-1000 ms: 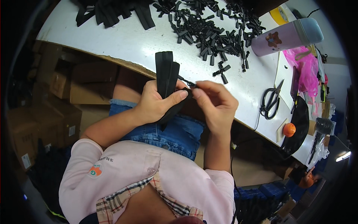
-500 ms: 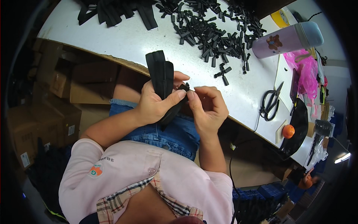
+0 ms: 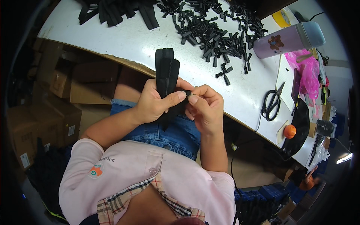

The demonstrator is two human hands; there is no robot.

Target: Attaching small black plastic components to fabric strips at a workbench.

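— From above the worker's head: what is in the hands?

— A flat black strip (image 3: 167, 77) of woven tape, matte and limp. The left hand (image 3: 153, 103) is closed around it, thumb pressed across its face. The right hand (image 3: 204, 107) pinches a small dark piece at the strip's edge with fingertips drawn tight; what that piece is cannot be made out.

— Which way does it run?

— Nearly upright in the picture, its long axis pointing away from the body, top end over the edge of the white table (image 3: 123, 41), lower end hanging toward the jeans (image 3: 176, 135).

— Around it?

— A heap of small black plastic parts (image 3: 210, 28), scissors (image 3: 272, 103), a lilac bottle (image 3: 287, 39), an orange ball (image 3: 289, 131).
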